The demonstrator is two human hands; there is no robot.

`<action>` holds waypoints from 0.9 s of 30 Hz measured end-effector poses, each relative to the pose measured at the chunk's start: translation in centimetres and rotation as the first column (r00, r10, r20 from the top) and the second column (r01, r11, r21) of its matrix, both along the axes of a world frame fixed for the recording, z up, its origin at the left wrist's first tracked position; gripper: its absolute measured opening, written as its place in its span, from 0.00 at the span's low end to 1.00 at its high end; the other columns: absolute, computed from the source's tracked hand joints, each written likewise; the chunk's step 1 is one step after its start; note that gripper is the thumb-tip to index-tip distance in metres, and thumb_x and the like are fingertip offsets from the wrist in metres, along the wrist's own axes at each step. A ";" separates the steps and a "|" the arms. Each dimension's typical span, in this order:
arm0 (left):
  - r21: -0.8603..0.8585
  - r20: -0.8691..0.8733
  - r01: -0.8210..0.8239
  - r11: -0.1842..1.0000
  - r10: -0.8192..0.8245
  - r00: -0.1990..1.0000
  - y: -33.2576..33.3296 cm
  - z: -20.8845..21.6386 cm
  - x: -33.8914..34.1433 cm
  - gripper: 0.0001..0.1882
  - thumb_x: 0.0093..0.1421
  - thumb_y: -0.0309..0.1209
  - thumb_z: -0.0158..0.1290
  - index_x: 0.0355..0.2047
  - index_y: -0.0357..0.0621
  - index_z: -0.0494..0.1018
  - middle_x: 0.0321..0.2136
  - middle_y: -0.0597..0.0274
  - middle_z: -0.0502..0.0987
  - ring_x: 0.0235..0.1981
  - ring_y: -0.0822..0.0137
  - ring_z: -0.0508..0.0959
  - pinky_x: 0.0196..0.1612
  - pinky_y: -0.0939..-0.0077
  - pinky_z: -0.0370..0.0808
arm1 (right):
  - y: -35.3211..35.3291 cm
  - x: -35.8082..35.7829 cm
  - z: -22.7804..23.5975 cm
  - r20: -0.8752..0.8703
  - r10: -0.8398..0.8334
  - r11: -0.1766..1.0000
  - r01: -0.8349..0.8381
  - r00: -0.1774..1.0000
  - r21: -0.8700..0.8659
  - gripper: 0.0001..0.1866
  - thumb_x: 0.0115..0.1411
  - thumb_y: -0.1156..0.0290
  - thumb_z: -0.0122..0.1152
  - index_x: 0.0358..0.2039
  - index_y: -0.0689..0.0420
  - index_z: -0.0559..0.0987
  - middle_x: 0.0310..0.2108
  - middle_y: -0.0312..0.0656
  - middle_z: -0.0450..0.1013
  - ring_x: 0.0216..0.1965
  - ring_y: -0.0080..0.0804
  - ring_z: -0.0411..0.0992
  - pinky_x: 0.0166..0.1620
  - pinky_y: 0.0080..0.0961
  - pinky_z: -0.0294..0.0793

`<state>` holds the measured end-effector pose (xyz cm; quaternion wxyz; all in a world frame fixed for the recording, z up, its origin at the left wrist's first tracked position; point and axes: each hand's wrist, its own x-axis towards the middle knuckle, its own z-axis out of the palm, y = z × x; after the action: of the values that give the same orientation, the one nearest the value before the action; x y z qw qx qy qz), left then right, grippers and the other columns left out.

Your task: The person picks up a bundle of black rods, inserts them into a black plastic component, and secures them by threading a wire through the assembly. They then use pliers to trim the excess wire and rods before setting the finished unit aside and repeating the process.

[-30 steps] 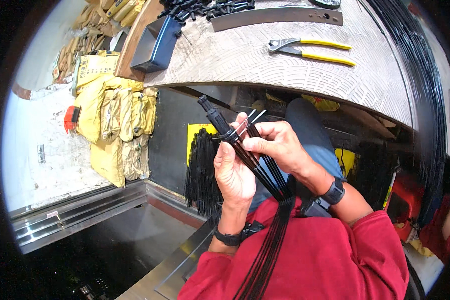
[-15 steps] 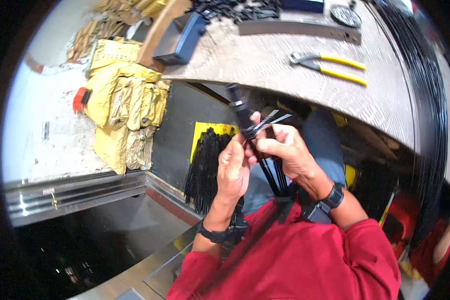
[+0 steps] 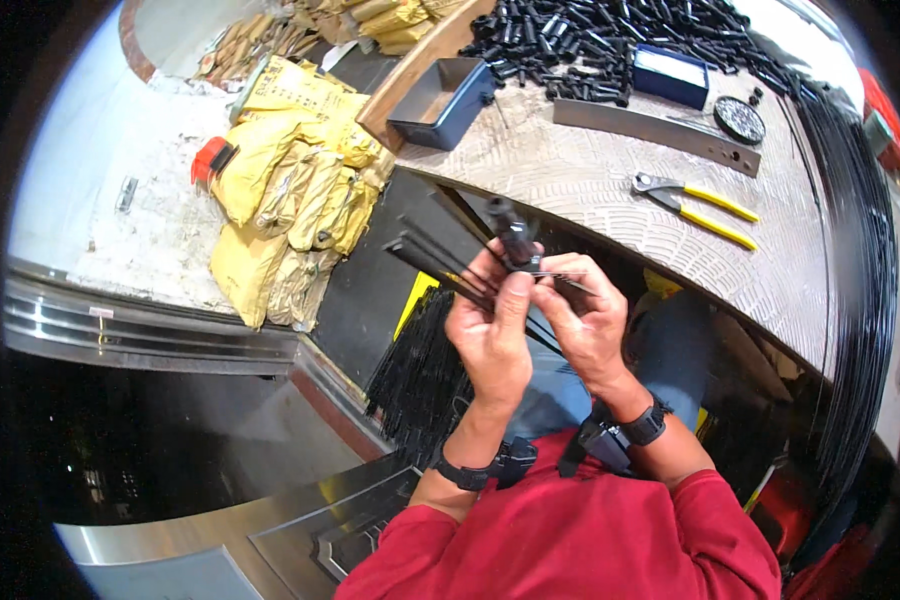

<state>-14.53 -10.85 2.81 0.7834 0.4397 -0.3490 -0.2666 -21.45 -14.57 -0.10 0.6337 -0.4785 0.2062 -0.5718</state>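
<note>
In front of my lap, both hands are closed around a black tubular piece [image 3: 513, 235] that stands up, slightly tilted, with its open end away from me. Several thin black rods [image 3: 432, 258] pass through my left hand [image 3: 495, 340], their ends fanning out to the upper left. My left thumb presses near the base of the tubular piece. The fingers of my right hand [image 3: 587, 318] pinch at that same base, and a thin, pale-edged strip pokes out there. The exact joint between rods and tube is hidden by my fingers.
Yellow-handled pliers [image 3: 695, 208], a metal bar [image 3: 660, 135], a blue bin [image 3: 440, 105] and a heap of black tubular parts [image 3: 570, 40] occupy the worktable. Yellow sacks [image 3: 280, 190] lie at left. Bundles of thin black rods [image 3: 425, 360] hang beside my left arm; more rods [image 3: 855, 250] line the right.
The rods that ran down toward my lap now stick out leftward through my left hand. My right hand has come closer to the tube's base. The view has shifted, showing more of the table.
</note>
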 end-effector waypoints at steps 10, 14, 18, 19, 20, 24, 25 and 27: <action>0.038 -0.034 -0.093 0.995 0.095 0.995 1.9 -1.2 2.3 0.09 0.55 0.24 0.51 0.36 0.34 0.70 0.31 0.59 0.75 0.31 0.71 0.74 0.38 0.78 0.71 | 1.2 0.5 -1.1 -0.066 0.164 0.985 -0.167 0.984 -0.053 0.09 0.47 0.78 0.64 0.27 0.63 0.73 0.36 0.44 0.73 0.38 0.22 0.70 0.40 0.19 0.70; 0.029 0.055 -0.123 0.992 0.121 0.991 2.6 -1.9 2.6 0.11 0.58 0.28 0.49 0.40 0.35 0.68 0.34 0.60 0.74 0.33 0.71 0.73 0.38 0.78 0.70 | 1.3 0.5 -0.1 -0.309 -0.222 0.915 0.089 0.925 -0.393 0.09 0.45 0.74 0.65 0.26 0.62 0.74 0.27 0.43 0.73 0.29 0.23 0.72 0.30 0.19 0.70; 0.042 -0.020 -0.138 0.990 0.139 0.990 3.1 -1.8 2.3 0.08 0.56 0.24 0.49 0.36 0.33 0.68 0.32 0.60 0.73 0.32 0.71 0.74 0.39 0.77 0.70 | 1.0 0.2 -0.2 -0.417 -0.155 0.931 -0.008 0.896 -0.365 0.09 0.45 0.71 0.64 0.25 0.62 0.76 0.19 0.42 0.69 0.22 0.25 0.69 0.25 0.21 0.66; 0.042 -0.006 -0.118 0.992 0.119 0.993 3.3 -2.0 2.4 0.08 0.57 0.25 0.48 0.37 0.33 0.68 0.32 0.60 0.72 0.33 0.71 0.73 0.39 0.77 0.70 | 0.8 0.1 -0.1 -0.453 0.023 0.967 -0.135 0.891 -0.216 0.08 0.46 0.71 0.64 0.25 0.62 0.76 0.19 0.42 0.70 0.22 0.24 0.68 0.25 0.20 0.65; 0.043 0.008 -0.099 0.994 0.099 0.995 3.4 -2.2 2.5 0.09 0.58 0.26 0.48 0.37 0.33 0.68 0.32 0.60 0.72 0.33 0.71 0.73 0.39 0.78 0.69 | 0.7 0.2 -0.3 -0.381 0.115 0.975 -0.177 0.918 -0.133 0.09 0.47 0.70 0.63 0.25 0.63 0.77 0.19 0.38 0.71 0.21 0.18 0.65 0.24 0.18 0.63; 0.053 0.094 -0.141 0.989 0.135 0.986 3.7 -2.1 1.8 0.13 0.59 0.30 0.46 0.40 0.32 0.67 0.32 0.59 0.73 0.34 0.71 0.72 0.39 0.78 0.68 | 0.3 0.1 -1.5 -0.224 0.402 0.916 -0.387 0.888 0.110 0.08 0.48 0.69 0.64 0.26 0.61 0.77 0.20 0.27 0.67 0.23 0.11 0.60 0.24 0.15 0.61; 0.055 0.094 -0.139 0.989 0.133 0.987 3.8 -2.3 1.7 0.13 0.59 0.30 0.46 0.40 0.32 0.67 0.32 0.59 0.73 0.34 0.71 0.72 0.39 0.78 0.68 | 0.5 0.2 -1.7 -0.224 0.401 0.916 -0.385 0.889 0.112 0.08 0.48 0.69 0.64 0.26 0.61 0.77 0.20 0.27 0.67 0.23 0.11 0.60 0.24 0.15 0.61; 0.026 0.181 -0.105 0.994 0.098 0.979 3.8 -2.6 1.6 0.15 0.60 0.32 0.46 0.43 0.32 0.66 0.36 0.60 0.72 0.35 0.71 0.72 0.41 0.77 0.68 | 1.2 1.0 -1.8 -0.146 0.283 0.959 -0.276 0.948 0.068 0.09 0.47 0.72 0.65 0.26 0.61 0.74 0.19 0.27 0.65 0.22 0.11 0.59 0.23 0.14 0.60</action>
<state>-12.93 -7.05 0.25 0.7535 0.4930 -0.3904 -0.1918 -20.42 -13.37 -1.91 0.7015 -0.5307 0.1979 -0.4326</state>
